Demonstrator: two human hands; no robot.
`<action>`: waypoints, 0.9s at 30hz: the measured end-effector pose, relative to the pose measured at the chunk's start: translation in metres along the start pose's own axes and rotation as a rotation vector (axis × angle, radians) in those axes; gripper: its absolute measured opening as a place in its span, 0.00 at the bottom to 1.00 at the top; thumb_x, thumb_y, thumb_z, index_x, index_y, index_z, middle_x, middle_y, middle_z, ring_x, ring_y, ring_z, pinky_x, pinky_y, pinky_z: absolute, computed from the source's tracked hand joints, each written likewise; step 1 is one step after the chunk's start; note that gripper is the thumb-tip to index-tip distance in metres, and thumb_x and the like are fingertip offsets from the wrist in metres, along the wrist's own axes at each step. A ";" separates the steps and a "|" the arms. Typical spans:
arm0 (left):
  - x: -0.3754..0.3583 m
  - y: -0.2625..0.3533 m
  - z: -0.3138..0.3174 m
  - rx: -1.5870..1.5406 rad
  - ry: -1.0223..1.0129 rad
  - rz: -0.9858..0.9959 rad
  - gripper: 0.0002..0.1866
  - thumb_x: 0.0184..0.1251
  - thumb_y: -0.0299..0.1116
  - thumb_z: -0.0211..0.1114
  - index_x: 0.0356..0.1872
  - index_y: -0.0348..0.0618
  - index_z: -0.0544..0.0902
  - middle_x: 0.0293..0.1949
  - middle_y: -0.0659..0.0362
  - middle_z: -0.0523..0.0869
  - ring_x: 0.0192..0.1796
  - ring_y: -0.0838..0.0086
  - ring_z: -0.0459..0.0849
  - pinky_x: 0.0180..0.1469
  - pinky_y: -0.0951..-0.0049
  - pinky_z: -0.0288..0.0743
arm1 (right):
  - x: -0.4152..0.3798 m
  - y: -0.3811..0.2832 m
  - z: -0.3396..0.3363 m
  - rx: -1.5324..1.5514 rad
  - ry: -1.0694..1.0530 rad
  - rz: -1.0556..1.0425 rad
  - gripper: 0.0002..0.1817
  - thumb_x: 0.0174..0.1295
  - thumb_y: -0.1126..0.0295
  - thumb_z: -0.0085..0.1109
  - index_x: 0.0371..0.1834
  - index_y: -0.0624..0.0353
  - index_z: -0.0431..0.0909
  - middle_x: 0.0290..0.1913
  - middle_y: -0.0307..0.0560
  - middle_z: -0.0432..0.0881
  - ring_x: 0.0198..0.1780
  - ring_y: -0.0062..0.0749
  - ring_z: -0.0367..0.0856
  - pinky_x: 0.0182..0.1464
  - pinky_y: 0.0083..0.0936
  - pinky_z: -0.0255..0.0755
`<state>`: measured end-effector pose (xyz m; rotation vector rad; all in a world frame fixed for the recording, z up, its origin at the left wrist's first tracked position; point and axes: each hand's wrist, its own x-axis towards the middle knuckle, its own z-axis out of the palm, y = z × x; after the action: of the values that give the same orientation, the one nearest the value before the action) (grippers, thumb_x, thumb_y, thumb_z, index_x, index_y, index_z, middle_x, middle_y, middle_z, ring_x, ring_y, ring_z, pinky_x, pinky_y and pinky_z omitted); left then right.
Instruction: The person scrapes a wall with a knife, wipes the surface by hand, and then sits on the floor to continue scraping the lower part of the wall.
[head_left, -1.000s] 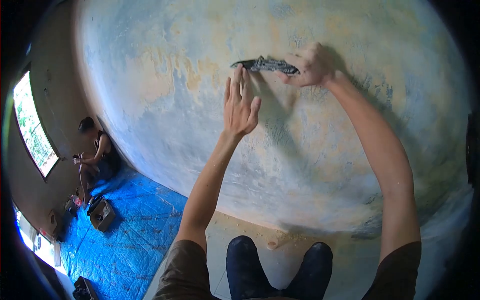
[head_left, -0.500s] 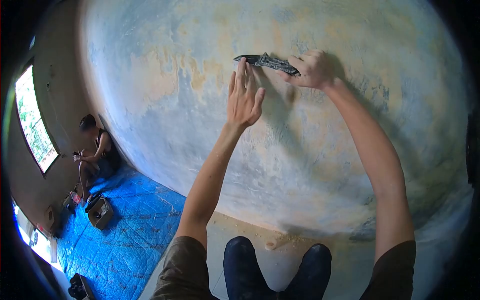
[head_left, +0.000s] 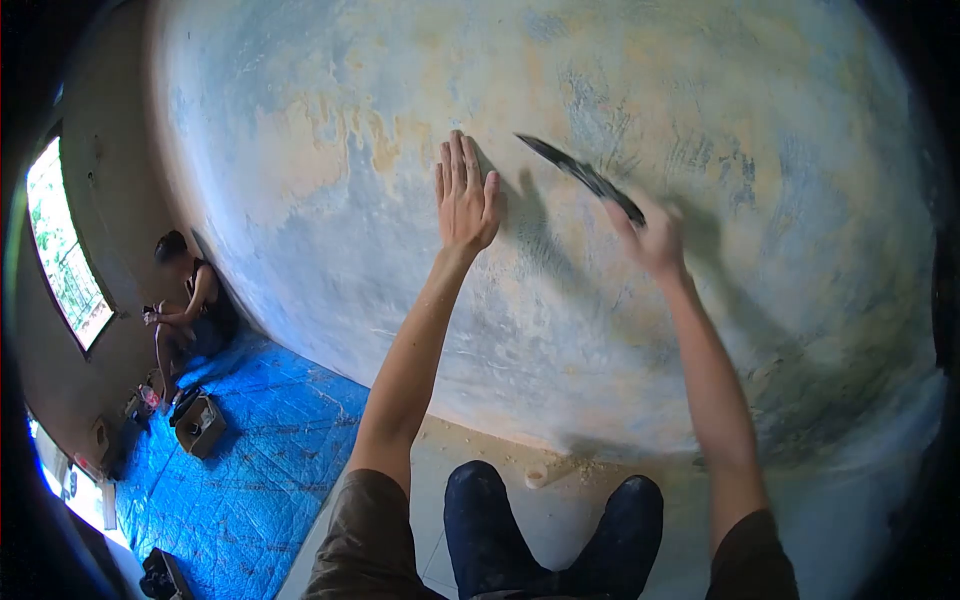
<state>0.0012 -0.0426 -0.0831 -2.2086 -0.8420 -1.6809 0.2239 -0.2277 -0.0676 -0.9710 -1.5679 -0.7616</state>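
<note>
Closed around the handle of a dark knife (head_left: 580, 173) is my right hand (head_left: 655, 232), slightly blurred by motion. The knife's pointed blade slants up and left in front of the painted wall (head_left: 330, 230); its tip looks a little apart from the surface. My left hand (head_left: 465, 200) lies flat against the wall, to the left of the blade, fingers stretched upward and thumb out to the side. The wall is mottled blue, grey and yellow, with rough, peeled-looking patches around both hands. Part of the knife's handle is hidden in my right hand.
A blue tarp (head_left: 270, 470) covers the floor at left. Another person (head_left: 200, 300) sits there against the wall, below a window (head_left: 65, 240). A box (head_left: 200, 428) stands on the tarp. Pale crumbs (head_left: 590, 480) lie along the wall's foot near my knees (head_left: 478, 490).
My right hand has drawn the knife down and away from the left fingertips, tilting the blade more steeply. My left hand has shifted slightly left and down, still on the wall.
</note>
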 end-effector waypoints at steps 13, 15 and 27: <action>0.047 0.040 0.018 0.026 -0.101 0.491 0.35 0.84 0.54 0.34 0.84 0.49 0.50 0.85 0.61 0.49 0.86 0.64 0.42 0.86 0.57 0.29 | -0.366 -0.070 -0.156 1.126 0.216 1.289 0.33 0.79 0.40 0.42 0.21 0.54 0.68 0.11 0.31 0.52 0.13 0.23 0.49 0.22 0.26 0.46; 0.059 0.037 0.021 0.091 0.043 0.453 0.35 0.83 0.54 0.36 0.84 0.50 0.54 0.85 0.60 0.52 0.86 0.63 0.43 0.85 0.54 0.31 | -0.374 -0.074 -0.172 1.046 0.164 1.366 0.35 0.80 0.39 0.39 0.24 0.58 0.72 0.11 0.31 0.54 0.13 0.23 0.50 0.21 0.26 0.48; 0.104 -0.037 0.010 -0.003 0.325 -0.148 0.38 0.82 0.59 0.37 0.84 0.48 0.51 0.86 0.55 0.46 0.86 0.57 0.41 0.84 0.53 0.33 | -0.345 -0.083 -0.173 1.248 0.020 1.296 0.31 0.80 0.43 0.42 0.66 0.61 0.73 0.12 0.30 0.58 0.11 0.20 0.53 0.16 0.24 0.51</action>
<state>0.0055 0.0233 0.0063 -1.8388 -0.9316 -2.0369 0.2560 -0.4822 -0.3674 -0.7206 -0.7648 1.0100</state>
